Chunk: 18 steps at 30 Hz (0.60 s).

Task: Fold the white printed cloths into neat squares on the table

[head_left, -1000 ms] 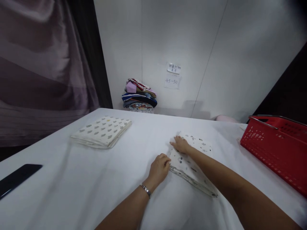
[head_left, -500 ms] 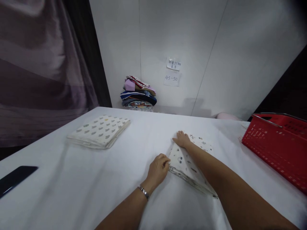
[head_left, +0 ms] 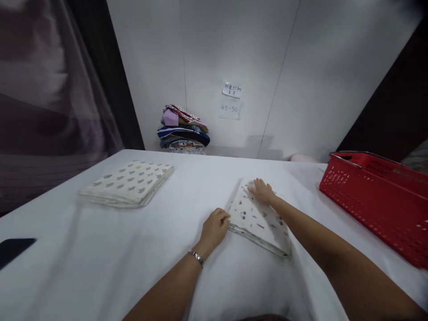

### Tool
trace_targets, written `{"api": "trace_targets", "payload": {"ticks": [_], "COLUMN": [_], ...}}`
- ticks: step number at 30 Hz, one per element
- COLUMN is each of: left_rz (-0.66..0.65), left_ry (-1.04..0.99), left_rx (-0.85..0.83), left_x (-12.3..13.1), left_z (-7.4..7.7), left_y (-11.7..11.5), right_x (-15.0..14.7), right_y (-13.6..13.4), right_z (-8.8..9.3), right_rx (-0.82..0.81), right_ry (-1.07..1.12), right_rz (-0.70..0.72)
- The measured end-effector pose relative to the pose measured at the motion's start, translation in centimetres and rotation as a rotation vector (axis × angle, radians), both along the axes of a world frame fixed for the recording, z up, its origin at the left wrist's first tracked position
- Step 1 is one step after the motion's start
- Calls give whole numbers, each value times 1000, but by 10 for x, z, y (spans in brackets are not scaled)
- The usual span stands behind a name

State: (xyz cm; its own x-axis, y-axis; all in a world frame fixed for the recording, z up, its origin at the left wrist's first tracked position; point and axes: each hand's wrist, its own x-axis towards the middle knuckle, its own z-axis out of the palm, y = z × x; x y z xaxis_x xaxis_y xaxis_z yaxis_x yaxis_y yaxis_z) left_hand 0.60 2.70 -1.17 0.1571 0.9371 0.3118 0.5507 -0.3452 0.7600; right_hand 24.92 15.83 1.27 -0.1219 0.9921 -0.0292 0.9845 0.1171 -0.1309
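Note:
A folded white cloth with small printed motifs [head_left: 256,220] lies on the white-covered table [head_left: 160,249], its layered edge facing me. My left hand [head_left: 216,226] is closed at the cloth's left corner, thumb and fingers pinching its edge. Across the far part of the cloth my right hand [head_left: 262,191] lies flat, fingers stretched out, palm down on the top layer. To the left rests a second folded cloth, white with grey leaf-like prints [head_left: 133,183], touched by neither hand.
A red plastic basket [head_left: 374,200] stands at the table's right side. A dark flat object [head_left: 15,249] lies at the left edge. Behind the table, a stack of folded fabrics [head_left: 183,131] rises against the wall, beside two paper signs [head_left: 230,108]. A curtain [head_left: 50,102] hangs at the left.
My right hand has slid rightward over the cloth, its fingers now more spread. More of the cloth's left and far side shows. My left hand stays at the corner. The view has shifted slightly right.

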Motion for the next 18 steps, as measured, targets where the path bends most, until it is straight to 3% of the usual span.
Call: {"api": "trace_targets", "payload": {"ticks": [6, 12, 15, 18], "left_rz": [4, 3, 7, 7], "left_ry": [11, 17, 24, 29], "left_rx": [-20, -19, -25, -31], "left_x": [0, -1, 0, 1], "left_z": [-1, -2, -1, 0], "left_y": [1, 1, 0, 1], "right_x": [14, 22, 45, 74], "right_y": [-9, -15, -33, -56], "right_z": [-23, -9, -8, -20], "right_rx": [-12, -21, 92, 157], "right_ry": [-21, 51, 101, 268], "right_rz": [-13, -8, -125, -321]}}
